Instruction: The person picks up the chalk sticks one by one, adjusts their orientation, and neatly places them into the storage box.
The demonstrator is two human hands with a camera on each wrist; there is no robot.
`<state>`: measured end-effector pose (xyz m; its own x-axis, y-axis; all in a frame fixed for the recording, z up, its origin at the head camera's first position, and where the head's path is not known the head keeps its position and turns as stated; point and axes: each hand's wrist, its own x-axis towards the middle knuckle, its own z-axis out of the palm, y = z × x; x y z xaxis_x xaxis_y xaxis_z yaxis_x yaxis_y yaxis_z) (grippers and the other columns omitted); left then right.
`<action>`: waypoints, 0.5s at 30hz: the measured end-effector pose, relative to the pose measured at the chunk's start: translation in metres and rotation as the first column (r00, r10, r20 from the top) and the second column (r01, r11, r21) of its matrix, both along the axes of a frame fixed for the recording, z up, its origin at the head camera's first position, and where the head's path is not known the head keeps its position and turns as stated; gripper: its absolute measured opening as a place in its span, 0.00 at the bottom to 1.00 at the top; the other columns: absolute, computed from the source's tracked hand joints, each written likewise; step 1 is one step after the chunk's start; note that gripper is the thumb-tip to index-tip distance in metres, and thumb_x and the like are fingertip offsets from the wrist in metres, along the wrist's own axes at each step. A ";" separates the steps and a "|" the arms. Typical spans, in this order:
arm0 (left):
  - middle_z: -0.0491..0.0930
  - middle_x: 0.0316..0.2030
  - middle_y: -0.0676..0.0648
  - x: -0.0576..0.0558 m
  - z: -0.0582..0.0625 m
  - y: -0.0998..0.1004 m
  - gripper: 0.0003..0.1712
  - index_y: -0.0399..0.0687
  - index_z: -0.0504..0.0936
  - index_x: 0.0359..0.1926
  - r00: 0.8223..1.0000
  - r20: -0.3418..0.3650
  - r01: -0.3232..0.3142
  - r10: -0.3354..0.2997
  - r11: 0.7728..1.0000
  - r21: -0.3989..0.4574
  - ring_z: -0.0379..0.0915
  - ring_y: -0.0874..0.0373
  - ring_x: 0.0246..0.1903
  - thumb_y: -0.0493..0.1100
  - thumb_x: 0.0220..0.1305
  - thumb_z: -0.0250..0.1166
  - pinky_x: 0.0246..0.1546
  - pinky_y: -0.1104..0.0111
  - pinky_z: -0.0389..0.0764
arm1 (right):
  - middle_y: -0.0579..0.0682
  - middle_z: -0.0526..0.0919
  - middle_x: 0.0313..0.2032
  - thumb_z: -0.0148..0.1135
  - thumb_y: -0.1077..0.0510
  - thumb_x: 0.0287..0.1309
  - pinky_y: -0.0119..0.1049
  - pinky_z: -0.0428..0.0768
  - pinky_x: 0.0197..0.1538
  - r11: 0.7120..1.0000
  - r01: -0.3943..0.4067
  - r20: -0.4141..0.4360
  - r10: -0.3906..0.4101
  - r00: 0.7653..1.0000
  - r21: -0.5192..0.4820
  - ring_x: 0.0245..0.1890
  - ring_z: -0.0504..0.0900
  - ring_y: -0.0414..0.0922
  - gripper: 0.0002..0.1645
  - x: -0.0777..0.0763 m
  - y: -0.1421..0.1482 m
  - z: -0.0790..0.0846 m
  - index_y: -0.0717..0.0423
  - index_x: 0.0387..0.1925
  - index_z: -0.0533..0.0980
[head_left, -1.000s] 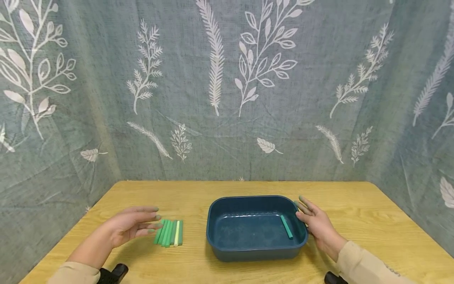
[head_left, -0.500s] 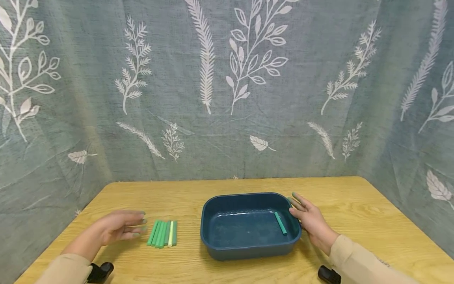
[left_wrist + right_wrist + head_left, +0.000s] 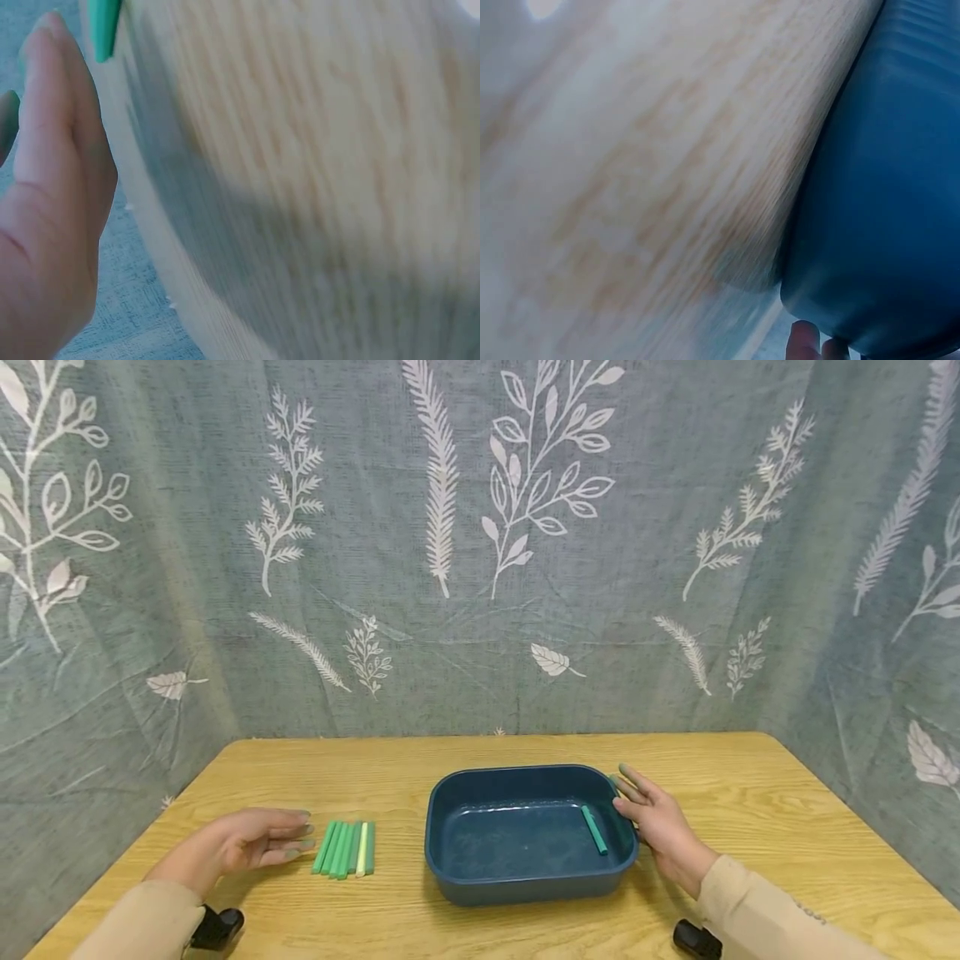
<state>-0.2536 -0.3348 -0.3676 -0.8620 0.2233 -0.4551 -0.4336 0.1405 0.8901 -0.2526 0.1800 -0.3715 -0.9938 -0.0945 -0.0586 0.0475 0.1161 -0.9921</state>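
A row of several green chalk-like sticks (image 3: pixel 343 850), one of them pale yellow, lies side by side on the table at the left. Just left of the row, my left hand (image 3: pixel 255 842) hovers with relaxed, nearly straight fingers and holds nothing. In the left wrist view, the end of one green stick (image 3: pixel 103 28) shows beyond the fingers (image 3: pixel 60 97). A dark blue rectangular tub (image 3: pixel 525 892) stands right of centre, with a single green stick (image 3: pixel 595 831) on its floor. My right hand (image 3: pixel 660 822) rests against the tub's right end, fingers extended along the rim.
The wooden table (image 3: pixel 397 768) has rounded far corners. A grey-green curtain (image 3: pixel 465 677) with white leaf prints hangs behind it and along both sides. Black wrist devices (image 3: pixel 217 928) sit below both hands.
My left hand has drawn slightly left, off the edge of the stick row. The head view has shifted a little. My right hand stays at the tub, and the sticks keep their places.
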 end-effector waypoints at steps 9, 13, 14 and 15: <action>0.70 0.59 0.28 -0.005 0.000 0.006 0.39 0.19 0.40 0.70 0.998 0.003 0.063 -0.063 0.985 -0.164 0.80 0.56 0.44 0.39 0.75 0.51 0.47 0.67 0.81 | 0.66 0.50 0.72 0.46 0.66 0.72 0.58 0.69 0.63 1.000 0.009 0.003 -0.010 1.000 0.003 0.70 0.53 0.65 0.37 0.001 0.001 -0.002 0.61 0.76 0.45; 0.72 0.58 0.28 -0.004 0.000 0.007 0.38 0.18 0.40 0.70 0.995 -0.008 0.091 -0.095 0.974 -0.208 0.79 0.55 0.45 0.39 0.76 0.50 0.45 0.66 0.81 | 0.65 0.51 0.72 0.47 0.65 0.72 0.59 0.66 0.64 1.000 0.006 0.001 -0.006 1.000 0.001 0.70 0.52 0.65 0.37 -0.001 -0.001 -0.001 0.60 0.76 0.45; 0.75 0.55 0.31 -0.003 -0.001 0.008 0.38 0.18 0.41 0.70 0.995 -0.006 0.095 -0.099 0.972 -0.215 0.79 0.55 0.44 0.39 0.75 0.50 0.45 0.66 0.81 | 0.64 0.51 0.72 0.47 0.65 0.72 0.60 0.65 0.65 1.000 0.010 0.003 -0.010 1.000 0.000 0.70 0.52 0.65 0.37 -0.001 -0.001 -0.001 0.60 0.76 0.45; 0.77 0.53 0.34 -0.003 -0.001 0.010 0.38 0.18 0.41 0.70 0.995 0.000 0.099 -0.102 0.970 -0.221 0.79 0.55 0.44 0.39 0.75 0.51 0.45 0.66 0.81 | 0.64 0.51 0.72 0.47 0.65 0.72 0.60 0.65 0.65 1.000 0.015 0.005 -0.015 1.000 0.001 0.70 0.52 0.65 0.37 0.000 -0.001 -0.002 0.60 0.76 0.45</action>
<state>-0.2566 -0.3247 -0.3691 -0.8454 0.2041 -0.4936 -0.3978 0.3762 0.8368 -0.2530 0.1794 -0.3730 -0.9948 -0.0795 -0.0640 0.0545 0.1167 -0.9917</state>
